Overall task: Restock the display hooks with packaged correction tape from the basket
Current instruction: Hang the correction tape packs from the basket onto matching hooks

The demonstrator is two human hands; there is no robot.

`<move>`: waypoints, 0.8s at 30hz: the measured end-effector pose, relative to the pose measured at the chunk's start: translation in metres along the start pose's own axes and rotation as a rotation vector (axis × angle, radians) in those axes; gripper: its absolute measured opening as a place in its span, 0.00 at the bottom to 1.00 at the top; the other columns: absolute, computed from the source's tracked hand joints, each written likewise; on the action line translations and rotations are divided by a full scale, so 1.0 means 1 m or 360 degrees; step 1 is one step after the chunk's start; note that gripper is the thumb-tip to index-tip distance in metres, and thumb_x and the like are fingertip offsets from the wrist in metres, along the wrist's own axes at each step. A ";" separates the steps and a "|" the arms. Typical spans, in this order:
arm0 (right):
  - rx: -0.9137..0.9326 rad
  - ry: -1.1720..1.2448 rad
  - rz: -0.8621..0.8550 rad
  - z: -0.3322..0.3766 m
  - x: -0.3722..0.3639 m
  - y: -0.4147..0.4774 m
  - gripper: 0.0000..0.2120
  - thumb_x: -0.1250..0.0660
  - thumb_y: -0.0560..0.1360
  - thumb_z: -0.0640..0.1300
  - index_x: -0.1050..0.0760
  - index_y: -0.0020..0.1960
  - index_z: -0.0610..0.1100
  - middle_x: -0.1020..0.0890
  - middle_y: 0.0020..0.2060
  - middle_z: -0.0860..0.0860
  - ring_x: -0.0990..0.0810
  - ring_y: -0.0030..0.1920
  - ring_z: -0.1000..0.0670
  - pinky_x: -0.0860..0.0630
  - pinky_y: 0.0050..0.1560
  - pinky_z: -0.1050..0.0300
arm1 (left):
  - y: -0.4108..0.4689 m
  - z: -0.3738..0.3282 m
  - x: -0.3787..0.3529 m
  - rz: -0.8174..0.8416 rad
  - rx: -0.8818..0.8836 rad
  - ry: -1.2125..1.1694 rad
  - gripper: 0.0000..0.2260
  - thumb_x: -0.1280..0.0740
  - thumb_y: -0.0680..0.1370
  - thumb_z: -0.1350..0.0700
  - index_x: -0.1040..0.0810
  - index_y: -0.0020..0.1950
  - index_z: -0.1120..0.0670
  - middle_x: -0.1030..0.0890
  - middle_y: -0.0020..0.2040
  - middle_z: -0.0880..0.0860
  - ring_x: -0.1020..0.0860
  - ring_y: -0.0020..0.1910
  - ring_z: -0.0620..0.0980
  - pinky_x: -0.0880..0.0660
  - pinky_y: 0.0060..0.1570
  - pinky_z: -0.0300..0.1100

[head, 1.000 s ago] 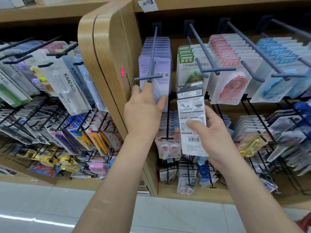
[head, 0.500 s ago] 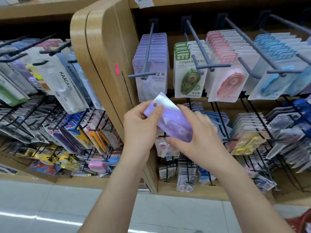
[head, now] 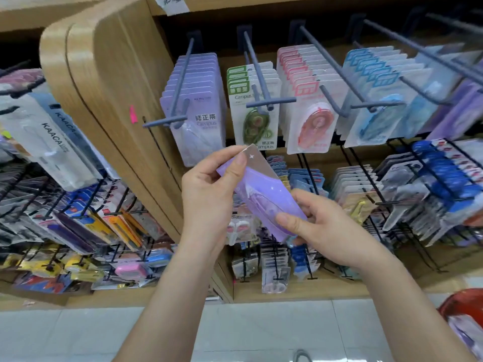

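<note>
Head camera: the left hand (head: 206, 194) pinches the upper end of a flat lilac plastic correction tape pack (head: 261, 189) between thumb and fingers, while the right hand (head: 321, 231) grips its lower end with curled fingers. The pack slants in the air between them, below a row of lilac carded packs (head: 201, 100) hanging on a grey display hook (head: 180, 82) farther back; a red basket (head: 462, 307) shows at the near right corner.
</note>
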State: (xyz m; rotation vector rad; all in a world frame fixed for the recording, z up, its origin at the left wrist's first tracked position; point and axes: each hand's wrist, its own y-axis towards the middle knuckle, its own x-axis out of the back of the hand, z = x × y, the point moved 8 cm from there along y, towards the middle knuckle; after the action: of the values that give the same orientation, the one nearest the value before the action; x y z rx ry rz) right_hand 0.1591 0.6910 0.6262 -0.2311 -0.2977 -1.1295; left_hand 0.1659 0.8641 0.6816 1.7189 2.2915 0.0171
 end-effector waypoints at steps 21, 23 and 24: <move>0.0231 0.0492 -0.1185 -0.072 0.174 -0.126 0.08 0.32 0.77 0.47 0.27 0.52 0.45 0.19 0.43 0.57 0.22 0.43 0.58 0.24 0.44 0.63 | -0.050 0.022 -0.268 0.0759 -0.0050 0.0074 0.07 0.30 0.78 0.63 0.20 0.43 0.52 0.19 0.36 0.46 0.23 0.35 0.39 0.26 0.40 0.33; 0.0242 0.0474 -0.1270 -0.073 0.191 -0.131 0.06 0.34 0.78 0.50 0.27 0.51 0.48 0.20 0.42 0.56 0.22 0.41 0.60 0.26 0.42 0.67 | -0.052 0.019 -0.292 0.0743 -0.0055 0.0037 0.06 0.30 0.78 0.62 0.20 0.43 0.52 0.19 0.37 0.46 0.23 0.36 0.39 0.26 0.40 0.34; 0.0249 0.0480 -0.1323 -0.074 0.200 -0.134 0.06 0.34 0.78 0.51 0.27 0.50 0.50 0.19 0.43 0.54 0.21 0.42 0.59 0.26 0.42 0.67 | -0.053 0.017 -0.304 0.0742 -0.0070 0.0020 0.06 0.30 0.78 0.61 0.20 0.43 0.52 0.19 0.37 0.47 0.23 0.37 0.41 0.26 0.40 0.35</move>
State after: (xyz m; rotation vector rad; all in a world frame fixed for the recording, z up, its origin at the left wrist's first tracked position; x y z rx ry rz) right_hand 0.1248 0.4417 0.6307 0.2321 -0.2109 -1.9251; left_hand 0.1973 0.5593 0.7201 2.1890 1.8312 0.1691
